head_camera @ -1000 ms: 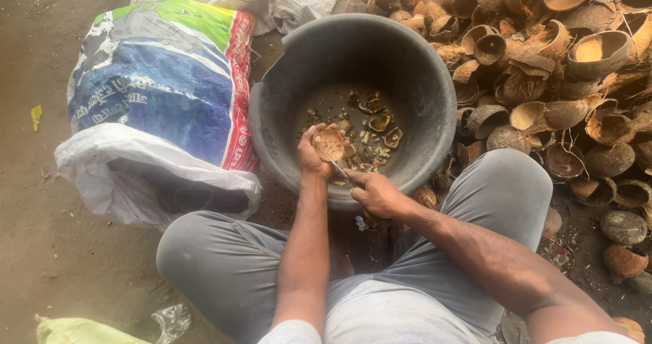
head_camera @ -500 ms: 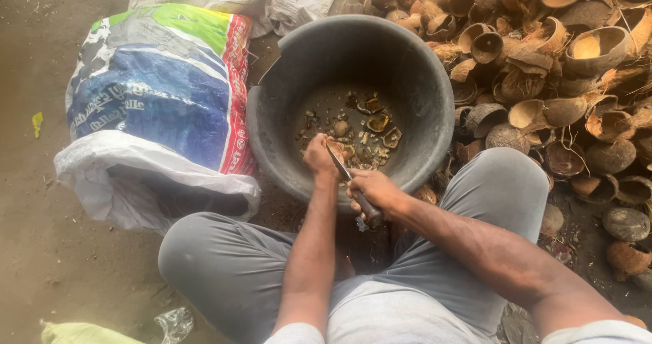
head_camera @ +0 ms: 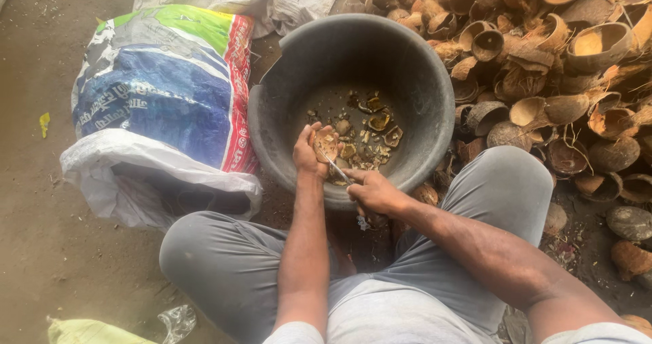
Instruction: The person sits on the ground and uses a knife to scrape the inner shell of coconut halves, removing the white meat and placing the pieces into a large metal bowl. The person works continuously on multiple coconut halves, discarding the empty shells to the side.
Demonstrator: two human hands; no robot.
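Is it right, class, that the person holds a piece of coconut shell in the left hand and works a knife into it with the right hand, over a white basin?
Not quite. The head view shows the basin is dark grey, not white. The rest holds: the left hand holds the piece of coconut shell, and the right hand works the knife into it.

basin (head_camera: 435, 86) open above; sack (head_camera: 163, 106) crowds its left, shell heap (head_camera: 557, 65) its right.

A matt, scuffed dark grey round plastic tub (head_camera: 353, 52) is seen. A thin bright metal blade (head_camera: 334, 167) is shown against a rough brown shell piece (head_camera: 326, 142). Fibrous, coarse halved coconut shells (head_camera: 543, 52) and a glossy woven-plastic printed sack (head_camera: 163, 93) are noted.
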